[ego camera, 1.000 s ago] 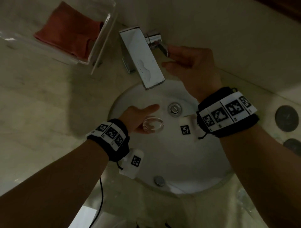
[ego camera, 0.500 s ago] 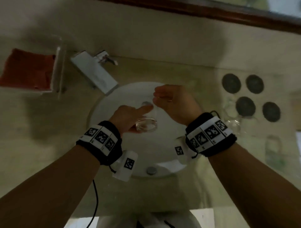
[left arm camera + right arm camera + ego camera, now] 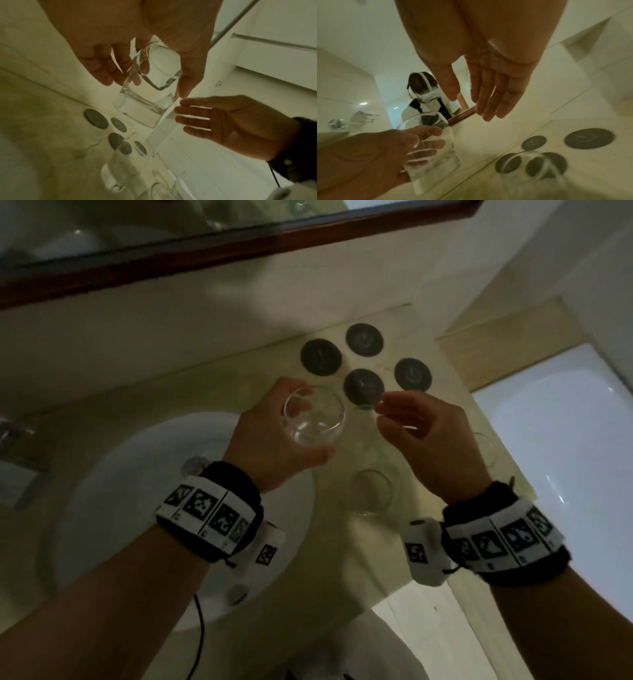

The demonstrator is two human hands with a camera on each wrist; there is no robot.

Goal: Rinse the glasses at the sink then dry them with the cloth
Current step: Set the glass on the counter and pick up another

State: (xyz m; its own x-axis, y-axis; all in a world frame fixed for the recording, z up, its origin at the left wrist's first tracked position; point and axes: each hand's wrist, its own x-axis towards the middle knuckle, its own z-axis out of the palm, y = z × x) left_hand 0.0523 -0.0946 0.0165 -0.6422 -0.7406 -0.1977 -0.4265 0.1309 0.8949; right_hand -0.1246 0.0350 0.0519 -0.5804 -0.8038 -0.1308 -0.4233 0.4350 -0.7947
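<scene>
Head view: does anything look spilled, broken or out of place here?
Nothing stands out. The left hand holds a glass intact beside the sink; other glasses stand upright near four dark coasters. No spill shows.

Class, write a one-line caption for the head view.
Left hand holds a glass beside the sink; right hand open.

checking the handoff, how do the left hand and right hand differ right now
The left hand grips a clear glass, fingers curled round its wall; the right hand holds nothing, its fingers straight and spread. The left hand is over the edge of the sink; the right hand is over the counter near the dark coasters. Both wear a black wristband with printed markers.
</scene>
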